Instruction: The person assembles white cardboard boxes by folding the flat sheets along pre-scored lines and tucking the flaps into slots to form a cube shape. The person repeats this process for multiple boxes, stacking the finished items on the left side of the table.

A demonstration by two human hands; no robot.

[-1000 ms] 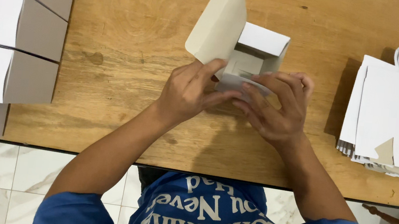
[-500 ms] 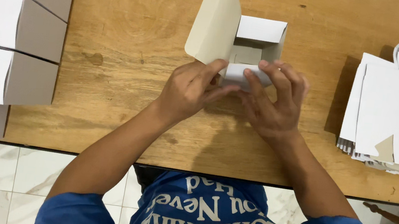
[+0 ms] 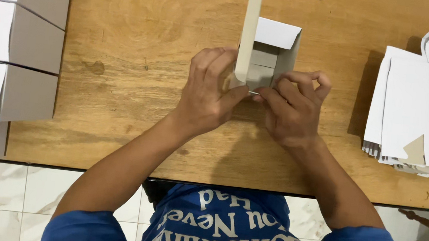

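A small white cardboard box (image 3: 272, 55) stands open on the wooden table (image 3: 143, 38), its tall lid flap (image 3: 249, 28) raised edge-on to me. My left hand (image 3: 207, 94) grips the box's near left corner, thumb against the flap's base. On the near right edge my right hand (image 3: 290, 107) pinches the cardboard between its fingertips. Folded grey inner flaps show inside the box.
Three finished white boxes (image 3: 13, 35) are lined up along the table's left edge. A pile of flat white box blanks (image 3: 423, 105) with an oval cut-out lies at the right. A white tiled floor (image 3: 5, 194) shows below the table's near edge.
The box has turned upright and squared to me. The lid flap swung from a leftward tilt to vertical. Both hands shifted slightly away, onto the near edge.
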